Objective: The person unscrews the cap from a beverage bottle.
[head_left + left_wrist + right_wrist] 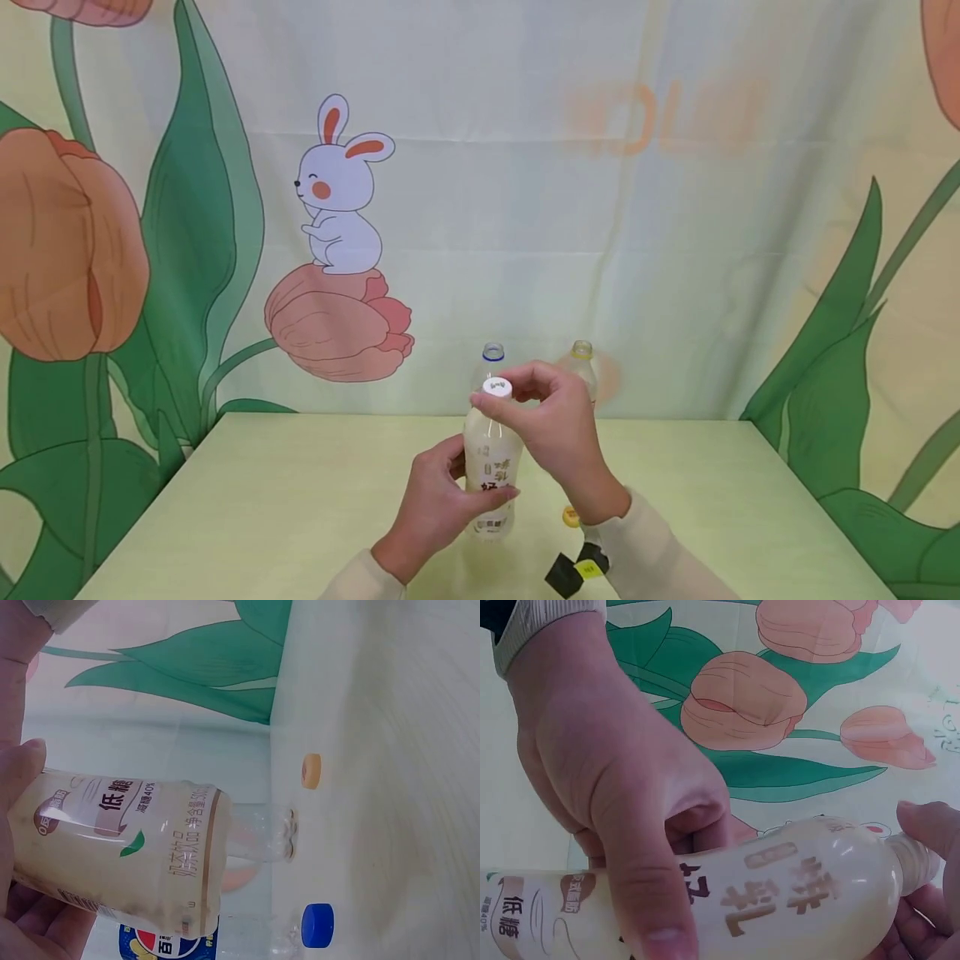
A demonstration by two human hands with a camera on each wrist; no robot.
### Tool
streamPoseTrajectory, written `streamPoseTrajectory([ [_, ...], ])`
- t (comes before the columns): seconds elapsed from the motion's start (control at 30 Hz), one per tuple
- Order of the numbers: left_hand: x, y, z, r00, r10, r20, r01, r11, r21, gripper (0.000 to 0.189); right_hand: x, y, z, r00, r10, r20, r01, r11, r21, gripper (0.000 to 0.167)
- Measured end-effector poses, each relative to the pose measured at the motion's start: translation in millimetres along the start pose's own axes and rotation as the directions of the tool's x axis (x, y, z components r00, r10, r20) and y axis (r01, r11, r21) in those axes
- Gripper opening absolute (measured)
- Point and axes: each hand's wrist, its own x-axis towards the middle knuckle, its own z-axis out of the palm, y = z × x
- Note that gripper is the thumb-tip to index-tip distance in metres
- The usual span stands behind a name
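A plastic bottle (491,450) with a creamy drink and a printed label stands tilted slightly in front of me, above the table. My left hand (438,504) grips its body, thumb across the front. The right hand (547,417) has thumb and fingers around the white cap (497,387) at the top. In the right wrist view, the left hand (630,780) wraps the bottle's middle, while the right hand (930,862) pinches at its neck end. The bottle's base (206,862) shows in the left wrist view.
Behind stand two clear uncapped bottles, one with a blue neck ring (492,352), one with a yellow neck ring (582,350). A blue cap (318,925) and an orange-yellow cap (311,771) lie on the pale table (300,500). A printed curtain (487,208) hangs at the back.
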Motion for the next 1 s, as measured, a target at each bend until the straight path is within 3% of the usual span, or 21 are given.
streamPoseTrajectory([
  [0.1, -0.1, 0.5, 0.2, 1.000, 0.004, 0.002, -0.004, 1.000, 0.000, 0.049, -1.2, -2, 0, 1.000, -0.022, -0.020, 0.021, 0.999, -0.035, 0.022],
  [0.2, -0.3, 0.7, -0.8, 1.000, 0.007, 0.006, -0.007, 1.000, 0.015, 0.048, -0.5, -2, -1, 0.999, -0.050, 0.010, 0.050, 0.998, -0.026, 0.020],
  [0.5, -1.2, 1.5, -4.1, 1.000, -0.011, 0.028, 0.010, 1.000, 0.021, 0.049, 7.6, 1, -10, 0.968, -0.127, 0.214, 0.125, 0.992, 0.025, 0.015],
  [0.67, -1.3, 2.1, -4.4, 0.999, -0.018, 0.033, 0.018, 1.000, 0.011, 0.048, 12.6, 5, -15, 0.938, -0.105, 0.330, 0.093, 0.994, 0.053, 0.021],
  [0.9, -0.3, 0.5, -4.4, 0.999, -0.019, 0.040, 0.018, 1.000, 0.023, 0.050, 21.0, 14, -24, 0.862, -0.118, 0.493, 0.062, 0.990, 0.129, 0.032],
  [1.0, -0.5, 0.2, -3.8, 0.999, -0.028, 0.040, 0.028, 0.999, 0.018, 0.050, 22.4, 18, -25, 0.857, -0.121, 0.501, 0.066, 0.990, 0.126, 0.035],
])
